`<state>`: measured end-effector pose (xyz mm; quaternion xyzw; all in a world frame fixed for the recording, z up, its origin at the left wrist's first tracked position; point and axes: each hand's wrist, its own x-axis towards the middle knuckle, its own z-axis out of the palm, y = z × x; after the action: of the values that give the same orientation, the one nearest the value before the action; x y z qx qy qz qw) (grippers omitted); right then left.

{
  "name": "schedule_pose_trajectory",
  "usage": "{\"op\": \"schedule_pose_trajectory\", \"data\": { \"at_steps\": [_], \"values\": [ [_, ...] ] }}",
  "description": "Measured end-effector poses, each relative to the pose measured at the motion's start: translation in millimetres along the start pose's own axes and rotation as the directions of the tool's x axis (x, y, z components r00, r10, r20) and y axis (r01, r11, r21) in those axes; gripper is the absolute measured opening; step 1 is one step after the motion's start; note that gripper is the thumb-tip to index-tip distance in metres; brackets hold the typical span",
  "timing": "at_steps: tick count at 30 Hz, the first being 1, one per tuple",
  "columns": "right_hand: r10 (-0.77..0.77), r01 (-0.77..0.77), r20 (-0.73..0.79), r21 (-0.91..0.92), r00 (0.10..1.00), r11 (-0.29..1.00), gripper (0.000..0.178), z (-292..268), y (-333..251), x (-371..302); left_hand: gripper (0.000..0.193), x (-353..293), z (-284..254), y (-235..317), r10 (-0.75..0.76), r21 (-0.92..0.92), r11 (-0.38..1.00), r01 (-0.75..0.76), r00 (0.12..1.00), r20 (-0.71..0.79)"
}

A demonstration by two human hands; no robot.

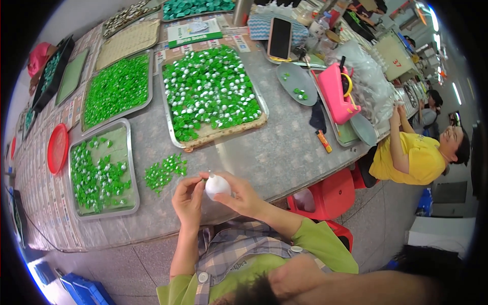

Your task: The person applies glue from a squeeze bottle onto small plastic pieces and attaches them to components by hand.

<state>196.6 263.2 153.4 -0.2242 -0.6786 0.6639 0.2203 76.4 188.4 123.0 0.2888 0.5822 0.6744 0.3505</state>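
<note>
At the table's near edge, my right hand (243,195) is wrapped round a small white squeeze bottle (216,186) with a narrow tip pointing up and away from me. My left hand (188,197) is beside the tip, thumb and fingers pinched together. Something tiny and dark shows at those fingertips, too small to name. Just beyond my left hand lies a loose pile of small green pieces (163,173), some with white spots. To its left, a metal tray (133,175) holds more green pieces with white beads. A larger tray (223,134) of green-and-white pieces stands farther off.
Another tray (151,84) of green pieces and a red plate (58,148) stand left. A grey oval plate (290,76), a phone (280,38), a pink box (334,94) and an orange tube (324,142) lie right. Beyond a red stool (330,195) sits a person in yellow (412,157).
</note>
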Motion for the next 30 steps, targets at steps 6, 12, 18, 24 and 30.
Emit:
{"op": "schedule_pose_trajectory", "data": {
  "at_steps": [6, 12, 18, 24, 30],
  "values": [
    [0.060, -0.062, 0.012, 0.178, 0.998, 0.982, 0.038, -3.6, 13.4, -4.9, 0.012, -2.1, 2.1, -10.0, 0.262, 0.330, 0.907, -0.260, 0.964, 0.040],
    [0.040, 0.040, -0.255, 0.303, 0.966, 0.952, 0.033, -18.7, 11.3, -4.2, 0.006, -0.7, 2.1, -1.9, -0.065, -0.145, 0.988, 0.060, 0.997, -0.035],
    [0.025, 0.125, -0.476, 0.282, 0.879, 0.951, 0.032, -33.0, 16.4, -7.6, 0.009, 0.2, -0.5, -3.7, -0.322, -0.536, 0.796, 0.281, 0.947, 0.019],
    [-0.088, 0.178, -0.479, 0.146, 0.874, 0.973, 0.034, -37.0, 7.0, -8.8, 0.014, 3.5, -0.4, -6.1, -0.332, -0.604, 0.726, 0.328, 0.937, 0.110],
    [-0.232, 0.300, -0.590, 0.018, 0.774, 0.954, 0.044, -24.8, -4.4, 0.0, 0.014, 5.3, -0.6, 8.6, -0.425, -0.652, 0.633, 0.417, 0.891, 0.158]
  ]
}}
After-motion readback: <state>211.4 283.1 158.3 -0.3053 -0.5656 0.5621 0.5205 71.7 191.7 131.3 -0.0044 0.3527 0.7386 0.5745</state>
